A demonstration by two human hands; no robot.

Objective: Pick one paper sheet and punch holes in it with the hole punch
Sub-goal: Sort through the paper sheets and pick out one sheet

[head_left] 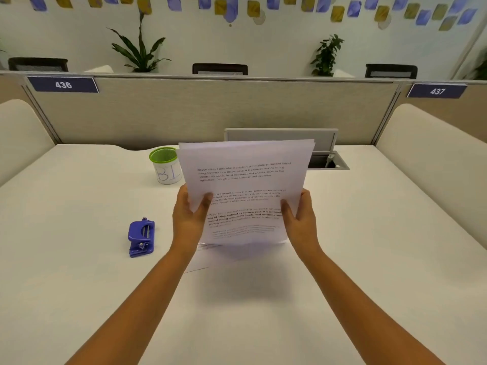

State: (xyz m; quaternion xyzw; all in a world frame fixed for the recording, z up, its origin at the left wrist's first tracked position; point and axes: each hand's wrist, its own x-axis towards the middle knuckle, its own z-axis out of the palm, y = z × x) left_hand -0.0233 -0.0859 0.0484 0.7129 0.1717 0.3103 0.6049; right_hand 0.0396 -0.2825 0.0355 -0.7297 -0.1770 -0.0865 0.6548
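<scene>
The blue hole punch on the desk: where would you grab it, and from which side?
Probably from above, across its sides, near the rounded lever end farther from the person. The hole punch lies flat on the desk, left of the left hand, with open space around it. Both hands hold paper sheets, so the left hand must let go first.

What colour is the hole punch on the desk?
The hole punch is blue-purple with small metal parts; the head view shows it.

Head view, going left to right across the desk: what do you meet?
Blue plastic hole punch → green-rimmed white cup → left hand → white printed paper sheets → right hand → grey cable hatch.
</scene>
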